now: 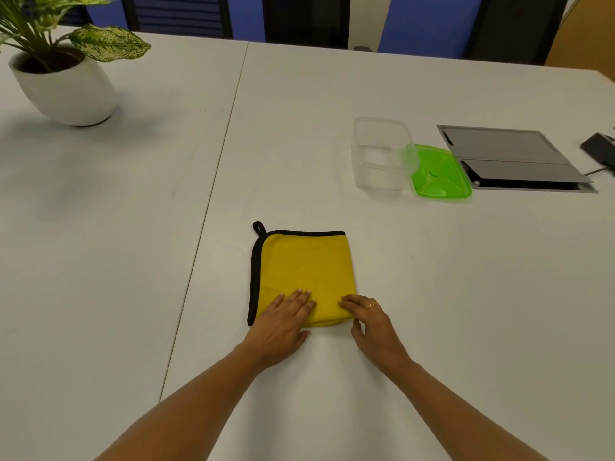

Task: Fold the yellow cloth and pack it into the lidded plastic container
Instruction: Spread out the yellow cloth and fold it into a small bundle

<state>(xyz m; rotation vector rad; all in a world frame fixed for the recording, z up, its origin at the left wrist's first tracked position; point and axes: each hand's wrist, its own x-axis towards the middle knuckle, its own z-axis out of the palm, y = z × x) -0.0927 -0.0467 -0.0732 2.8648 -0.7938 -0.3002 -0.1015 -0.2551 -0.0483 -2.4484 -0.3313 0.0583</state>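
Observation:
The yellow cloth [303, 271] with a black hem and a black hanging loop lies folded flat in the middle of the white table. My left hand [283, 324] rests flat on its near left part, fingers straight. My right hand [372, 322] touches the near right corner with its fingers extended and the thumb hanging below the edge. The clear plastic container [381, 154] stands open at the far right, empty. Its green lid [439, 173] lies beside it on the right, one edge leaning against the container.
A white pot with a leafy plant [63, 84] stands at the far left. A grey cable hatch [512, 158] is set into the table right of the lid, with a dark device [599, 149] and cable at the edge. Chairs stand behind the table.

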